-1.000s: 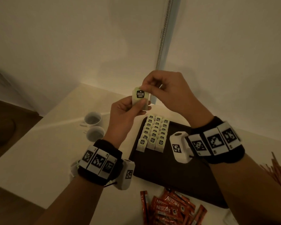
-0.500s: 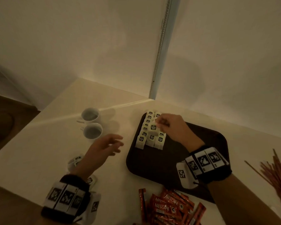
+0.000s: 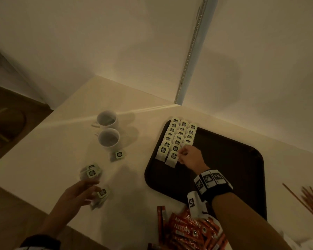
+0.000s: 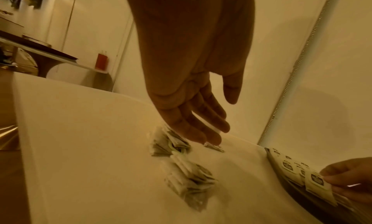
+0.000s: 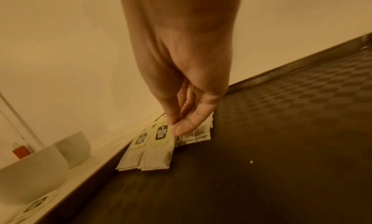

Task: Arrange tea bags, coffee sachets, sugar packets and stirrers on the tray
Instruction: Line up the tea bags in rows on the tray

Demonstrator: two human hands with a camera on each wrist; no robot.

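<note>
- Head view: the right hand (image 3: 189,157) is reaching over the dark tray (image 3: 224,170), its fingers pinching the tag of the front tea bag (image 3: 173,158) in the middle row; the rows of tea bags (image 3: 179,136) are lying overlapped along the tray's far left corner; the left hand (image 3: 79,193) is hovering over the desk (image 3: 43,159) with fingers loosely spread and holding nothing, just beside a loose tea bag (image 3: 102,193); more loose tea bags (image 3: 91,172) are lying near it, and a single one (image 3: 119,154) is sitting in front of the two white cups (image 3: 107,129); red Nescafé sachets (image 3: 186,230) are piled at the near edge of the desk; the stirrers (image 3: 311,197) are lying on the far right.
- Left wrist view: the left hand (image 4: 193,100) is hanging open, fingers (image 4: 201,132) straight, above small heaps of tea bags (image 4: 189,179) on the desk; the right hand (image 4: 350,178) is showing at the edge, holding a tagged tea bag (image 4: 316,184) at the tray.
- Right wrist view: the thumb and fingers (image 5: 187,125) are closing on the tag of the tea bag (image 5: 159,149), which is resting on the tray's (image 5: 281,140) patterned floor beside its neighbours; the white cups (image 5: 40,162) are standing on the desk just past the rim.
</note>
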